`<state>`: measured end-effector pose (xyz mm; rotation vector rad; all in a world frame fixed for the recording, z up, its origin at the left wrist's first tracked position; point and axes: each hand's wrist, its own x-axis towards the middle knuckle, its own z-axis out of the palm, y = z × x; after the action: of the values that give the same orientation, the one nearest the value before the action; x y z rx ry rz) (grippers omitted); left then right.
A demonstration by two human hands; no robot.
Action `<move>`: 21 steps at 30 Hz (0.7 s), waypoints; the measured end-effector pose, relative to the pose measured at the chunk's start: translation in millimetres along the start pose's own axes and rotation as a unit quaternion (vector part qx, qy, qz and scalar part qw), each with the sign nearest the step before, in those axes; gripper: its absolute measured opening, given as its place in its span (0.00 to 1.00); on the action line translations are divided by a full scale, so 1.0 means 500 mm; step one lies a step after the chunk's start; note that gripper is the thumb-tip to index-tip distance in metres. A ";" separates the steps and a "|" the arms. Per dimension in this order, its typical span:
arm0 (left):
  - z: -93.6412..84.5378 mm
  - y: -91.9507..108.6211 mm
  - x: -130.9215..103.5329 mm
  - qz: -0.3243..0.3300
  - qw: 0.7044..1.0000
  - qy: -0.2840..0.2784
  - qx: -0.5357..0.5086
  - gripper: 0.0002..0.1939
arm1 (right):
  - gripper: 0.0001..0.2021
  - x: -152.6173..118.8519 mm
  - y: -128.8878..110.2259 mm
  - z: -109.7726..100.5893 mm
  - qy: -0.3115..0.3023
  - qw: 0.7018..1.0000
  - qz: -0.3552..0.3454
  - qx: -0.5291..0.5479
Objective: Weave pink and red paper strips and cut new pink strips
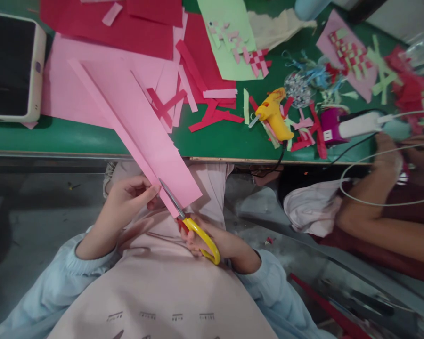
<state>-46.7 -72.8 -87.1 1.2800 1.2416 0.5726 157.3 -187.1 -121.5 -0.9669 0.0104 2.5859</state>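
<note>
A long sheet of pink paper slants from the table down over my lap. My left hand pinches its left edge between thumb and fingers. My right hand is wrapped round the yellow handle of a pair of scissors, partly hiding its red part. The blades point up and left into the paper, close to my left fingertips. Along the sheet's left side runs a narrow strip, with the blades at its lower end.
The green table holds red paper, red strips, a green sheet with woven pieces, and a yellow glue gun with a cord. A phone lies at left. Another person's arm is at right.
</note>
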 end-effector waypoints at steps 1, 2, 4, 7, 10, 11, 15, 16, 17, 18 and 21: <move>0.000 -0.001 0.000 -0.001 1.000 -0.001 0.001 0.17 | 0.21 0.000 0.001 -0.002 -0.001 1.000 -0.005 -0.008; 0.000 -0.001 0.000 -0.002 1.000 -0.001 0.002 0.17 | 0.22 0.000 0.002 -0.003 -0.002 1.000 -0.011 -0.017; 0.000 -0.001 0.000 -0.003 1.000 -0.002 0.002 0.17 | 0.23 0.000 0.004 -0.006 -0.002 0.999 -0.018 -0.032; 0.001 0.002 -0.002 -0.006 1.000 -0.003 0.003 0.17 | 0.23 0.001 0.007 -0.010 0.004 0.999 -0.016 -0.041; 0.002 0.003 -0.001 -0.008 1.000 -0.003 -0.005 0.16 | 0.24 0.002 0.010 -0.011 0.011 0.999 -0.011 -0.035; 0.002 0.002 -0.001 -0.009 1.000 -0.004 -0.009 0.16 | 0.24 0.003 0.010 -0.010 0.013 0.999 -0.012 -0.034; 0.002 -0.004 0.000 -0.012 1.000 -0.002 -0.022 0.17 | 0.23 -0.001 0.004 0.001 0.025 0.999 -0.011 -0.033; 0.003 -0.006 0.000 -0.012 1.000 -0.001 -0.022 0.17 | 0.23 -0.003 0.002 0.004 0.027 0.999 -0.011 -0.036; 0.003 -0.006 0.000 -0.013 1.000 -0.002 -0.020 0.17 | 0.23 -0.003 0.001 0.006 0.027 0.999 -0.012 -0.039; 0.003 -0.007 0.000 -0.012 1.000 -0.002 -0.016 0.17 | 0.24 -0.003 0.000 0.006 0.026 0.999 -0.016 -0.042; 0.003 -0.005 -0.001 -0.007 1.000 -0.007 -0.014 0.17 | 0.26 0.001 0.004 0.000 0.004 0.998 -0.025 -0.055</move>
<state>-46.4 -74.5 -89.5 1.2494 1.2264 0.5686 156.6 -188.7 -122.1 -1.0040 -0.1538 2.5590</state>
